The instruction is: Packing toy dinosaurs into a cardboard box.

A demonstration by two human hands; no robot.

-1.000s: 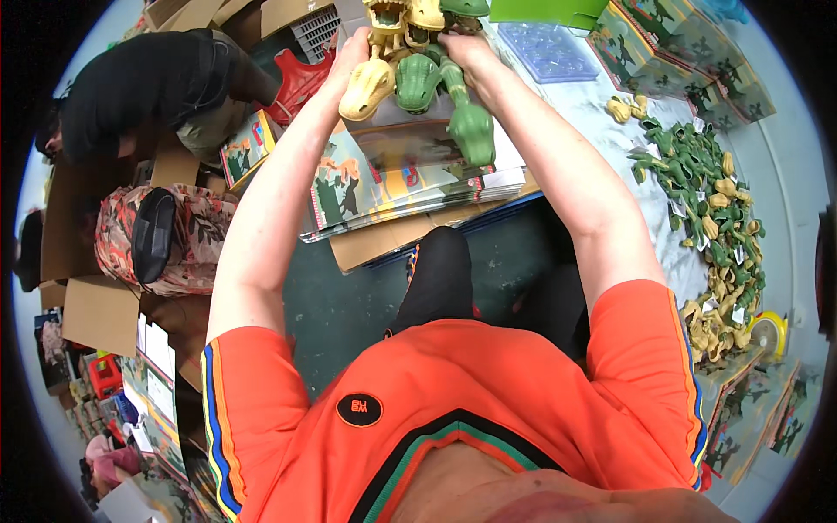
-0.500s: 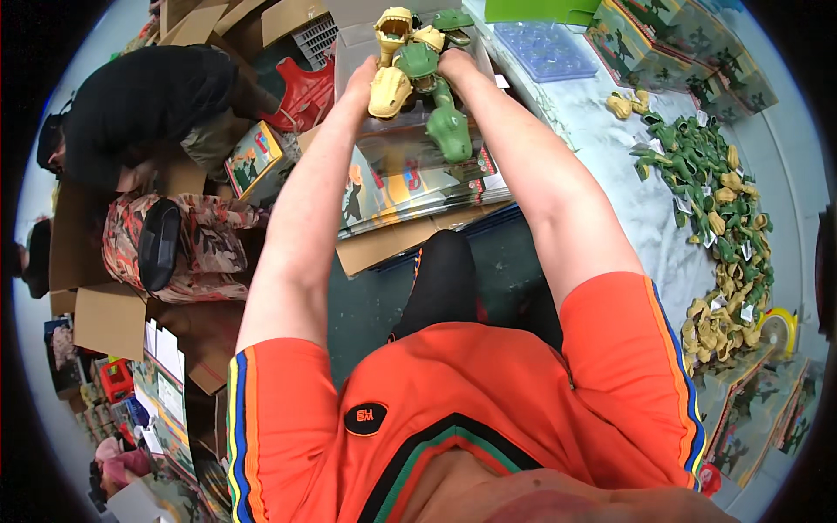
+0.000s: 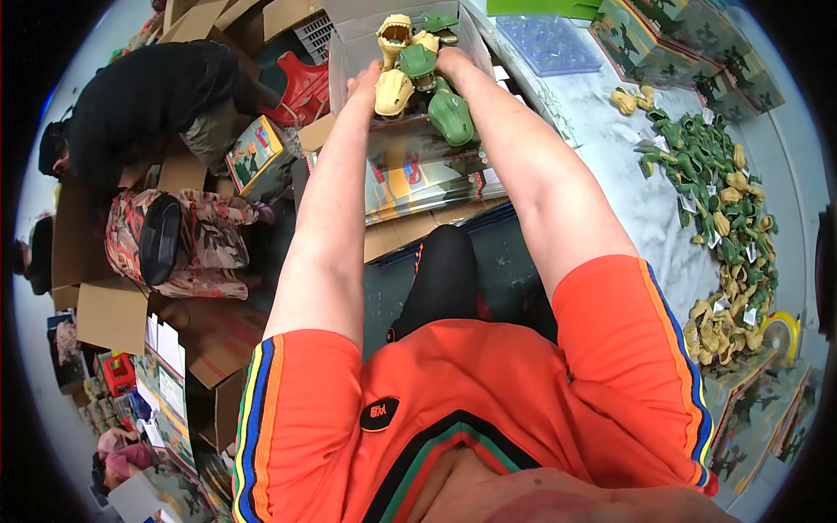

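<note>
A bunch of toy dinosaur heads, yellow and green, sits between my hands at the mouth of an open white box. In it are a yellow head with gaping jaws, a lower yellow head, a green head in the middle and a green one hanging nearest me. My left hand presses against the yellow heads from the left, fingers partly hidden. From the right, my right hand grips the bunch beside the green heads; its fingertips are hidden behind them.
Flat printed cardboard sheets are stacked below the box. On the white table at right lie a pile of green and yellow dinosaur toys, a clear blue plastic tray and printed boxes. A person in black bends over cartons at left.
The bunch of heads has shifted slightly within the white box's mouth, and the lowest green head sits higher. My left forearm has moved to the right. More of the box shows.
</note>
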